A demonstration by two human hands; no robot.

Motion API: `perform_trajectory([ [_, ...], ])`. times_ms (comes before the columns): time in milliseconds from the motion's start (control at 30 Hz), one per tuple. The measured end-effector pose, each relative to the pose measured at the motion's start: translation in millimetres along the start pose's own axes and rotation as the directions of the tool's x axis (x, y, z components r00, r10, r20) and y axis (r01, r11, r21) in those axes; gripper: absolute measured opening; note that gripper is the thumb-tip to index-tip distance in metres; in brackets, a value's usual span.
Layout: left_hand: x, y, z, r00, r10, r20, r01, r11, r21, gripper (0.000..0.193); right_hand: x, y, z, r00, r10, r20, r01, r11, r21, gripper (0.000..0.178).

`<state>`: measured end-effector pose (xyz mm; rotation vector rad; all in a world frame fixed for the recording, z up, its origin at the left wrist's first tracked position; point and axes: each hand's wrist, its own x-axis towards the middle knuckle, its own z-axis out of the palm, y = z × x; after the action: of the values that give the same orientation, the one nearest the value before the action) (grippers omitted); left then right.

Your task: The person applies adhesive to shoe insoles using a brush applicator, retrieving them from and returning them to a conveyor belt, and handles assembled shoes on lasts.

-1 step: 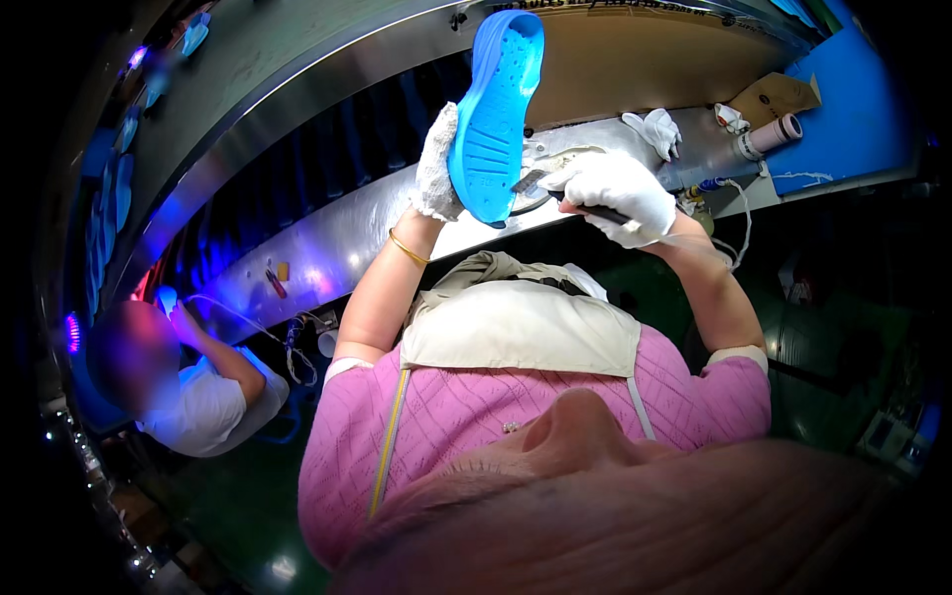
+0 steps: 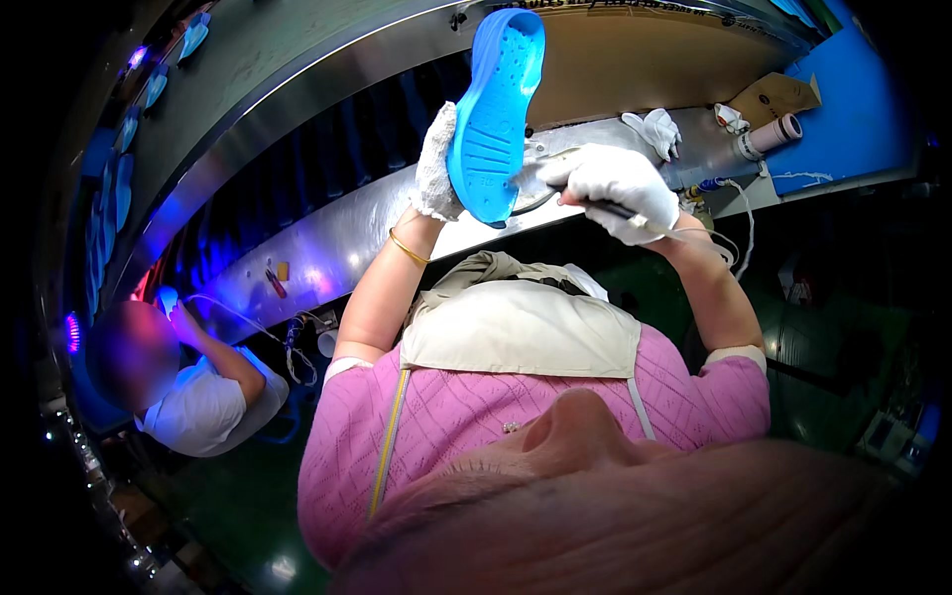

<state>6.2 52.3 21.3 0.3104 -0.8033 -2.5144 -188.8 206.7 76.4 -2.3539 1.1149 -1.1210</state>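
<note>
My left hand (image 2: 434, 169), in a white knit glove, grips a bright blue shoe sole (image 2: 488, 119) by its left edge. The sole is held upright above the bench, its ribbed and dotted face toward me. My right hand (image 2: 617, 188), also white-gloved, is closed round the dark handle of a brush (image 2: 613, 208). A pale tube runs from the handle past my wrist. The brush head is smeared by motion beside the sole's lower right edge; whether it touches cannot be told. Behind it, a round dish (image 2: 535, 198) is partly hidden.
A metal bench (image 2: 367, 238) runs across in front. On its right are a crumpled white glove (image 2: 654, 131), a pink tumbler (image 2: 775, 137) and a cardboard piece (image 2: 778, 99). A conveyor (image 2: 297, 50) carrying blue soles lies beyond. Another person (image 2: 203, 397) works at the left.
My right hand has shifted slightly to the right with the brush, whose head has become blurred. The tube has swung. The sole and my left hand stay almost where they were.
</note>
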Motion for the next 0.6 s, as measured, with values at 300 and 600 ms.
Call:
perform_trajectory([
  [300,1,-1,17,0.992,0.061,0.106,-0.052,0.995,-0.086,0.081,2,-21,19,0.979,0.106,-0.177,-0.081,0.986,0.143,0.018],
  [600,-7,-13,17,0.991,-0.056,0.121,0.081,0.975,-0.208,0.074,33,40,5,0.649,0.615,-0.448,-0.212,0.712,0.669,0.018],
])
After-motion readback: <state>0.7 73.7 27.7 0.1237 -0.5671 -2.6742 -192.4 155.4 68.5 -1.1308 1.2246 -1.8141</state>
